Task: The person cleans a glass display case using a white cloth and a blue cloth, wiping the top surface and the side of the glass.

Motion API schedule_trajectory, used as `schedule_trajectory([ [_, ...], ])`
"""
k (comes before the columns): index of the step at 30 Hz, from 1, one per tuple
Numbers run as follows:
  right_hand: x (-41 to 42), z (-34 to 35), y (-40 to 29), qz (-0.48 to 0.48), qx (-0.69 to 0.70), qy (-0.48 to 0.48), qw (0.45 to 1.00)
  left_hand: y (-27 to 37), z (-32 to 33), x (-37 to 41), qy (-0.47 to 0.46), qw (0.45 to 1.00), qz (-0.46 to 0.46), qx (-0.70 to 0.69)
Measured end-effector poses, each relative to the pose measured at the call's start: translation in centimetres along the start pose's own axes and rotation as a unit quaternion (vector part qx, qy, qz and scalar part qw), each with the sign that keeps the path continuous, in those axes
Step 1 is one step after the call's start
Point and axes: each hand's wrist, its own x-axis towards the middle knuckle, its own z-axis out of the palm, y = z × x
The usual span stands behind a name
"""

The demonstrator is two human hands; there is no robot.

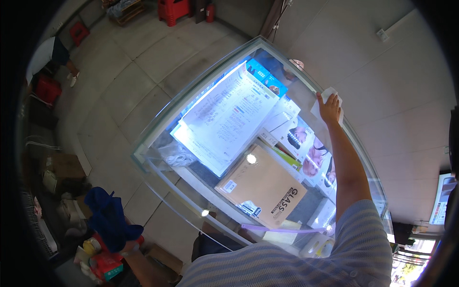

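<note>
My right hand lies flat on a white paper tissue, pressing it to the far right edge of a glass-topped display case. Down at the left, my left hand grips a blue cloth that hangs over much of the fingers. Beneath the glass lie printed sheets, brightly lit along one side. Nearer me is a brown tempered-glass package, with picture boxes to its right. A purple strip and a roll of tape are close to my body.
Left of the case, the tiled floor holds cardboard boxes. A red box sits below my left hand. Red plastic stools and a fire extinguisher stand farther off. Another person is at the upper left.
</note>
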Motion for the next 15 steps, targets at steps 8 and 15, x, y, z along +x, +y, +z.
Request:
schedule_trajectory([
  [8, -24.6, -5.1, -15.5, -0.606, 0.160, -0.110, 0.772, -6.3, 4.6, 2.9, 0.049, 0.985, -0.118, -0.116],
  [15, -1.0, 0.0, -13.0, -0.272, -0.007, 0.011, 0.962, -9.8, 7.3, 2.6, -0.049, 0.979, -0.167, -0.108],
])
